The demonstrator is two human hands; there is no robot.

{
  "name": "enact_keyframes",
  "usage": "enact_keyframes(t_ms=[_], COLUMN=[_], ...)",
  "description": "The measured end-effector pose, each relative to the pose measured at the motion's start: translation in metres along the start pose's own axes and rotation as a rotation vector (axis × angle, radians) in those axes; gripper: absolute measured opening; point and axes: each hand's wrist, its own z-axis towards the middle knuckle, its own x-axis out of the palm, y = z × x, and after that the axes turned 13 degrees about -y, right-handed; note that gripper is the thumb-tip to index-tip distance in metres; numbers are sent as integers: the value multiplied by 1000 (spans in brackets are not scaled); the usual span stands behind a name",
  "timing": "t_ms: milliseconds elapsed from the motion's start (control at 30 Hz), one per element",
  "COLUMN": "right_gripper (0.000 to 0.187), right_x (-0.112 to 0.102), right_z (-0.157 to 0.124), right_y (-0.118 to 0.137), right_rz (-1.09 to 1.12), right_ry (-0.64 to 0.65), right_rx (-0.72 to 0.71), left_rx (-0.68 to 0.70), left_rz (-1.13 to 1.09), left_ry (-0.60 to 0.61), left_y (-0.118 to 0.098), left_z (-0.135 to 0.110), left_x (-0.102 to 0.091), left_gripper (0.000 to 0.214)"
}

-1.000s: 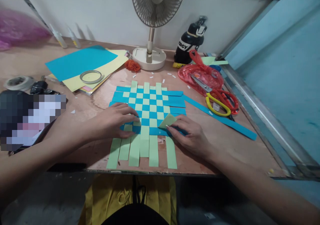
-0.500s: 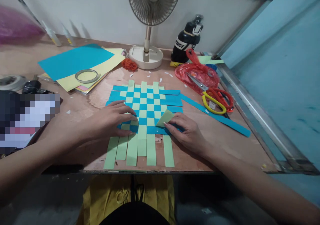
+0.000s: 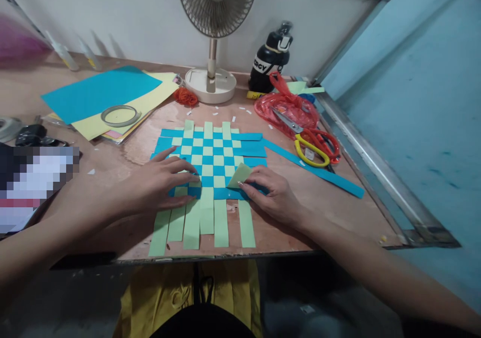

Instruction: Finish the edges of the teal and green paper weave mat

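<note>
Logged from my remote feed: one paper weave (image 3: 210, 162) of blue and pale green strips, lying flat at six o'clock on the wooden table (image 3: 300, 203), green ends trailing toward the camera. I had the left hand (image 3: 158, 180) with its grip released, palm down and fingers spread across the weave. I had the right hand (image 3: 272, 193) at the weave's lower right, its fingertips (image 3: 245, 185) touching a folded-up green flap (image 3: 239, 175); I could not tell whether that grip was clenched on it. Also entered, clockwise from the weave: desk fan (image 3: 210, 85) at twelve; black bottle (image 3: 268, 60) at one; red plastic bag (image 3: 285, 110), red-handled scissors (image 3: 319, 140), yellow-handled scissors (image 3: 308, 150) and a loose blue strip (image 3: 311, 167) at two to three; blue sheet (image 3: 101, 92) on yellow paper (image 3: 150, 92) at ten, under a tape ring (image 3: 120, 116); orange yarn (image 3: 186, 96) at eleven.
</note>
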Motion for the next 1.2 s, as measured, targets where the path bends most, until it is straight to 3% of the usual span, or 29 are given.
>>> enact_keyframes(t_ms=[167,267,367,500,633,933,1200], right_gripper=[8,11,13,12,12,12,12], right_x=[0,-2,-2,-2,-2,-3,-2], right_z=[-3,-3,-3,-2,-2,-1,-2], right_y=[0,1,1,2,3,2,2], right_rz=[4,-1,-2,-4,-19,-16,-5], right_ry=[28,61,75,59,55,66,63], right_rx=[-9,-2,-3,-19,-31,-13,-17], left_rx=[-28,-65,-66,-24,8,25,42], left_rz=[-24,-16,9,-9,-33,-1,-32], left_ry=[14,-52,-129,-93,-50,-115,-150], left_y=[-4,-13,-25,-34,-33,-29,-28], left_z=[2,8,17,32,38,38,36], left_x=[-5,-5,1,15,23,27,30], left_gripper=[33,39,43,45,40,23,28])
